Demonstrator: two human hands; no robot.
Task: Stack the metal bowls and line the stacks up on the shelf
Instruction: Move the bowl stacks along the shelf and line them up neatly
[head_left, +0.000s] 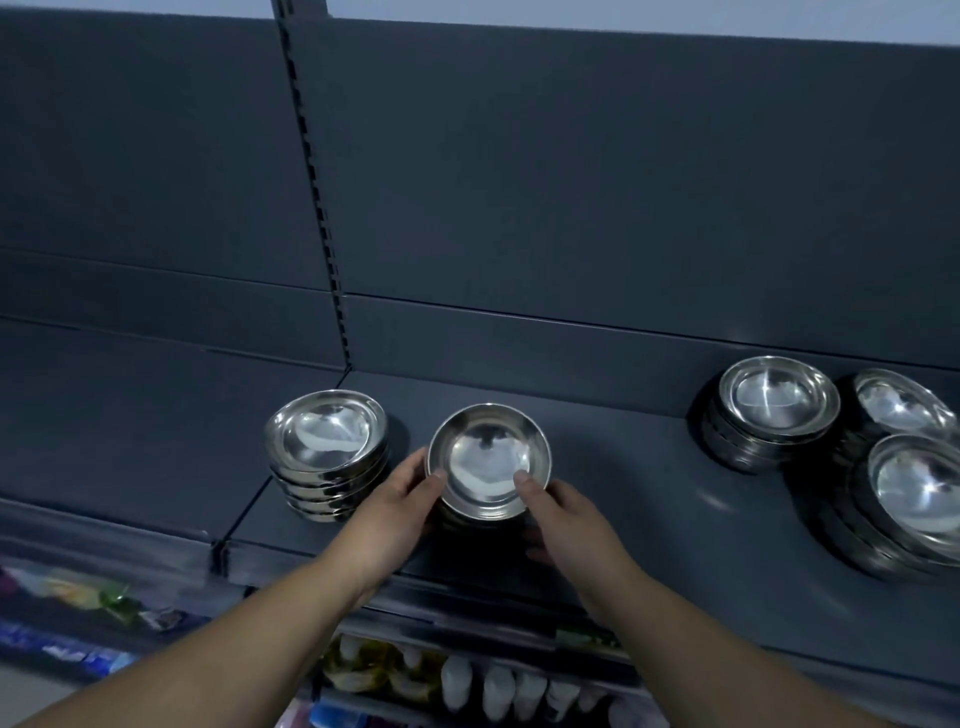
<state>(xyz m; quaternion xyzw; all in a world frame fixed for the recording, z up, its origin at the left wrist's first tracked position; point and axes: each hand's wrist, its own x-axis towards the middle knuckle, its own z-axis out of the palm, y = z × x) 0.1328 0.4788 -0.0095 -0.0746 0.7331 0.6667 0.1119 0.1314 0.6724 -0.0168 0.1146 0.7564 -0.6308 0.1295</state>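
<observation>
Both hands on 1 bowl (488, 460), mid-shelf. Left hand (410, 499) grips the near-left rim, thumb hooked over the lip. Right hand (561, 514) grips the near-right rim the same way. The other fingers go underneath, out of sight.

Bowl sits level, mouth up, just right of the left stack (327, 457), not touching it. There is dark shadow beneath, so I cannot tell whether it rests on the shelf (623, 467), on other bowls, or hangs just above.

Left stack shows about 5 rims, with the top bowl skewed and tilted. Well apart on the right are the back stack (774, 415), far stack (904, 410) and front stack (919, 499). They are clustered, not in a row.

Judgement: the step in hand is seating this bowl. To do it well:
- Keep the rim level.
- Centre it over whatever it nests into and lower it straight.
- Slip the thumbs off last so nothing drags.

Steel on steel likely slides easily. A crooked drop would probably leave it cocked like the left stack's top bowl. Afterwards, square it to the left stack's front line.
</observation>
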